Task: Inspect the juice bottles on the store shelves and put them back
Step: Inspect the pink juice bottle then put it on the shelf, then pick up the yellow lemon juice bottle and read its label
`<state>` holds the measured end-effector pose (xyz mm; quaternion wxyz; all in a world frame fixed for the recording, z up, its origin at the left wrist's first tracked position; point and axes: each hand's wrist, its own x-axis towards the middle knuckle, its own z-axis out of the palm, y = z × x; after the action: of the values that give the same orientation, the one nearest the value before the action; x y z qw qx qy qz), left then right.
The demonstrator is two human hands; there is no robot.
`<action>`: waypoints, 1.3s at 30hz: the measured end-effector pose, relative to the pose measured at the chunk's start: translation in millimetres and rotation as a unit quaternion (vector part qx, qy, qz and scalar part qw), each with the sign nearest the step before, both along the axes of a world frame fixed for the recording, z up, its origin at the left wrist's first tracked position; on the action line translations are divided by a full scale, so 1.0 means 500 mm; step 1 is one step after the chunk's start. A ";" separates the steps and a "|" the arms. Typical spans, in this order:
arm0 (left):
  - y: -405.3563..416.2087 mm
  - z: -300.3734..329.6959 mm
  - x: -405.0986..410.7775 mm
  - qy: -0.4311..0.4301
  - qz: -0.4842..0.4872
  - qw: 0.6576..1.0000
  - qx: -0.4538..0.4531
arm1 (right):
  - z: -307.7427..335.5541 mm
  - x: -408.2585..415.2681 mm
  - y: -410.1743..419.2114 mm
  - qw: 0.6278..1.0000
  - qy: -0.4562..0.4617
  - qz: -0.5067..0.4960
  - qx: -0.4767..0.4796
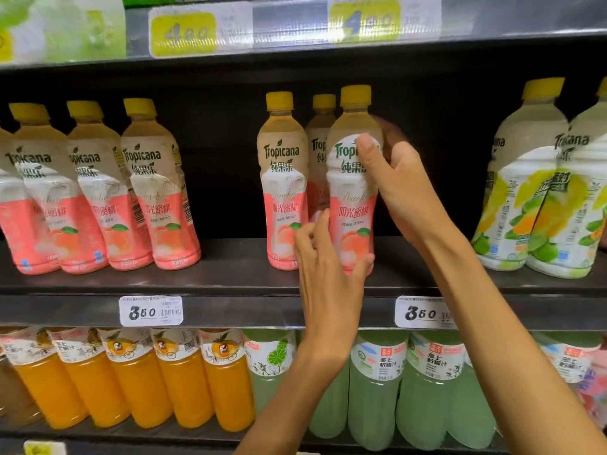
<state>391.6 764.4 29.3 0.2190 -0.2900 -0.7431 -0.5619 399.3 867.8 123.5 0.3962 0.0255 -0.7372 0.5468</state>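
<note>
A pink peach Tropicana bottle with a yellow cap stands at the front of the middle shelf. My right hand grips its upper body, thumb across the label. My left hand holds its base from below and in front, fingers curled round it. Another peach bottle stands just to its left, and a third is partly hidden behind them. Several more peach bottles stand in a group at the left.
Lime-green Tropicana bottles stand at the right of the same shelf. An open gap lies between the left peach group and the middle bottles. The lower shelf holds orange juice bottles and pale green lemon drinks. Price tags hang on the shelf edge.
</note>
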 end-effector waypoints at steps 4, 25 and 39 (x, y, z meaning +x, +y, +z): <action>0.010 -0.005 -0.003 0.024 0.063 0.998 -0.019 | -0.009 0.010 0.024 0.999 0.018 0.015 0.027; 0.018 0.008 0.020 0.056 0.137 0.987 -0.059 | -0.011 0.017 0.029 0.995 0.016 -0.057 0.080; 0.239 0.076 0.073 -0.110 -0.241 0.947 -0.182 | 0.036 0.183 0.169 0.843 -0.052 -0.489 0.219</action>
<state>428.0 883.9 67.1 -0.0626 -0.4323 -0.7598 -0.4815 491.0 952.1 141.5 0.5569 -0.2807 -0.7744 0.1068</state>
